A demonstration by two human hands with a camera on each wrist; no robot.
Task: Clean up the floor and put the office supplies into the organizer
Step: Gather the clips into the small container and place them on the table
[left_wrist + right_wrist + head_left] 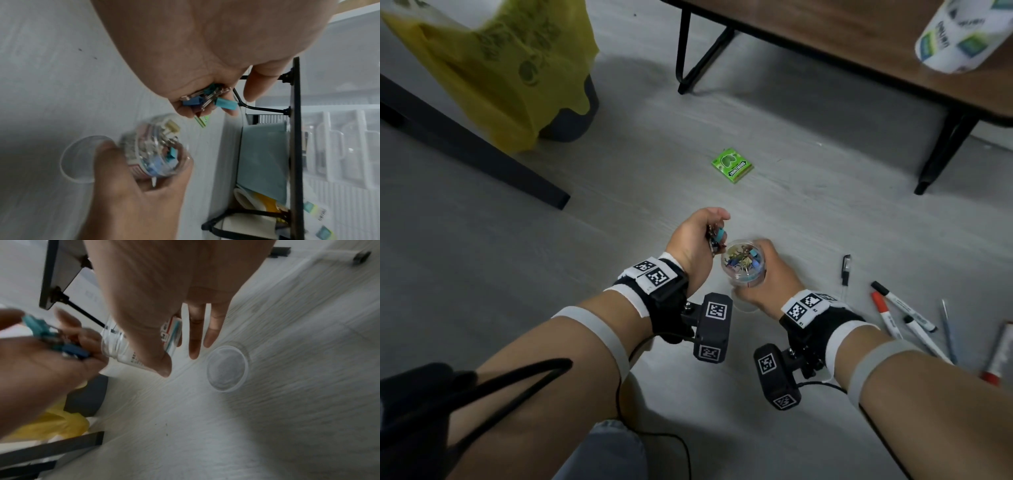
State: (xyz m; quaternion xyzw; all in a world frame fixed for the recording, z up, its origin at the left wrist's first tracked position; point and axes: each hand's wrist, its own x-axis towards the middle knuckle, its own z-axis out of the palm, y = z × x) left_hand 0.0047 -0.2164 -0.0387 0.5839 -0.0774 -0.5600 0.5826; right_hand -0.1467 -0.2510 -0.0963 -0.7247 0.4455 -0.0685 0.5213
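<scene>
Step in hand: returning spilled binder clips to their container, judged from the two hands meeting over the floor (pixel 808 212). Left to right: the left hand (pixel 697 236), fingers curled, grips a bunch of binder clips (pixel 717 237) just above and beside the mouth of a clear plastic jar (pixel 743 263). The right hand (pixel 770 274) wraps thumb and fingers round the jar's wall and holds it off the floor, mouth tilted toward the left hand. The jar is already partly filled with coloured clips. Its clear lid (pixel 227 368) lies flat on the floor just beneath the right hand.

The next move probably calls for loosening the left fingers directly over the mouth so that no clip falls outside. Markers and pens (pixel 900 311) lie near the floor's right edge; a green packet (pixel 732 165) lies farther off, toward the table. No organizer is clearly identifiable.
</scene>
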